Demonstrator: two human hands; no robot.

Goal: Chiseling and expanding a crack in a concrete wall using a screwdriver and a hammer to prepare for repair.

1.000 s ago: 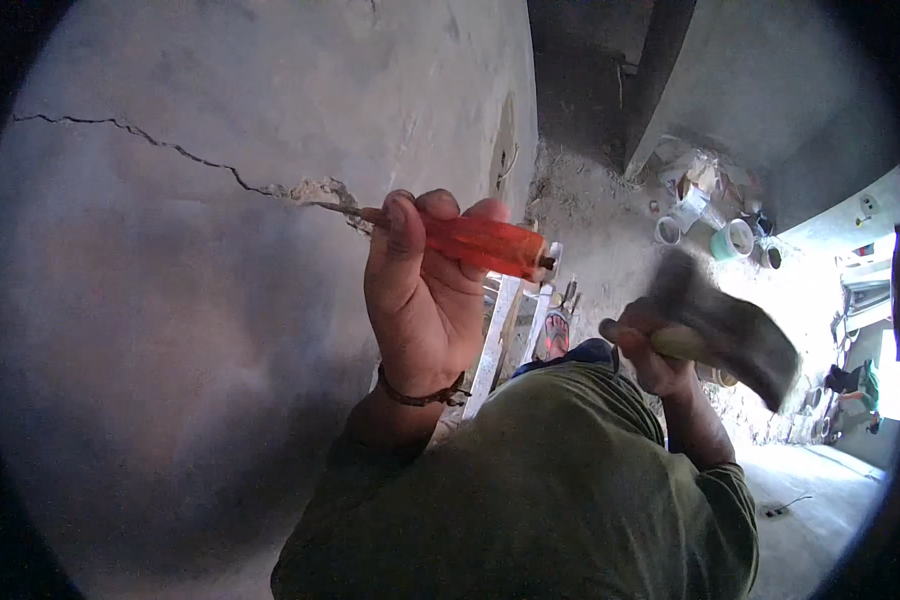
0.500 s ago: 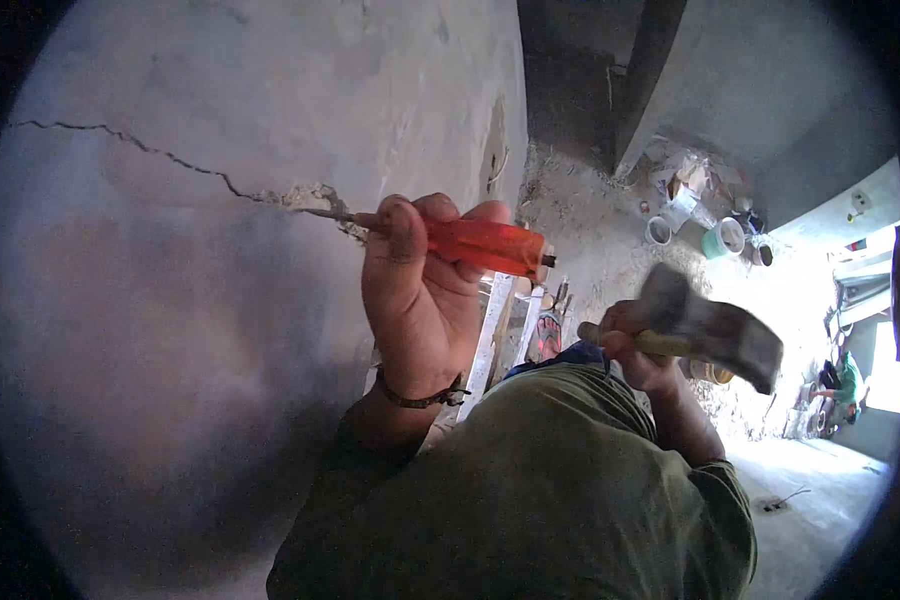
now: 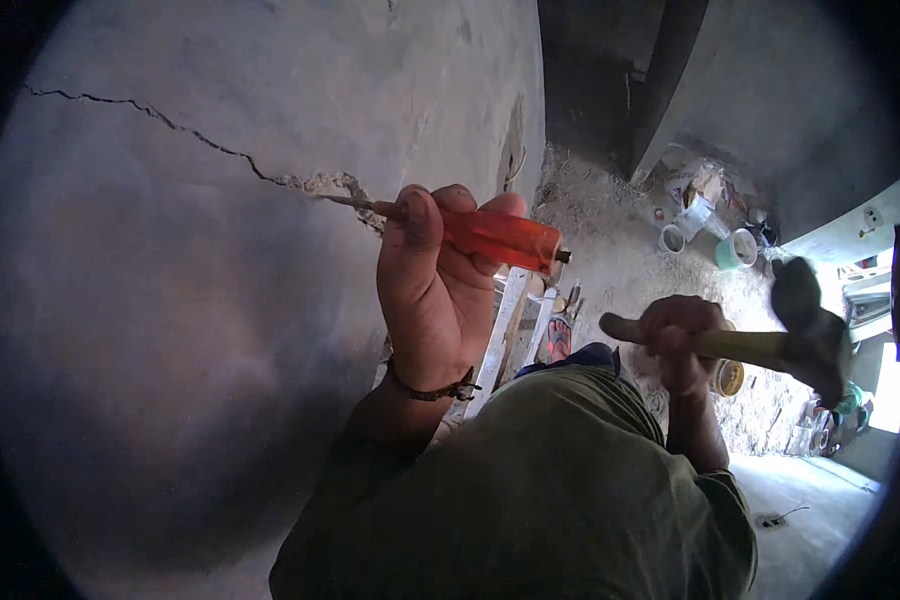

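Note:
My left hand (image 3: 435, 290) is closed round a screwdriver (image 3: 500, 238) with a translucent red-orange handle. Its metal shaft points left, and the tip meets the chipped plaster at the end of a crack (image 3: 200, 138) in the grey wall (image 3: 170, 330). A dark stub sticks out of the handle's butt end. In my right hand (image 3: 680, 340) is a hammer (image 3: 745, 345), gripped by its wooden handle; the head, slightly blurred, points away to the right. A gap separates the hammer from the screwdriver.
Below me stands a ladder (image 3: 500, 335), with my sandalled foot (image 3: 559, 338) beside it. Buckets (image 3: 736, 250) and rubbish (image 3: 705, 190) lie on the dusty floor at the far right. A yellowish tub (image 3: 728, 378) is behind my right hand. Someone in green (image 3: 854, 400) is at the right edge.
The hammer and my right hand have swung right, away from the screwdriver. My left hand keeps the screwdriver at the crack; the whole view has shifted slightly.

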